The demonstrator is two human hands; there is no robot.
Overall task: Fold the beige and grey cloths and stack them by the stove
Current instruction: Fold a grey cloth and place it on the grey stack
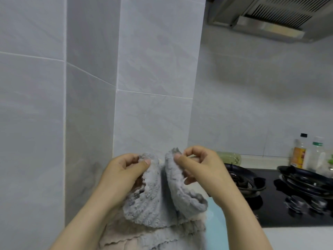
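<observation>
Grey fluffy cloth (144, 204), left of the black glass stove (270, 219): I see left hand (124, 170) and right hand (201, 165) each pinching a corner.

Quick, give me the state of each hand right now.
Left hand: pinching a top corner of the grey cloth.
Right hand: pinching the other top corner.

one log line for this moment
step: fold grey cloth | left hand: pinches corner | right hand: pinches corner | beige cloth: underneath
</observation>
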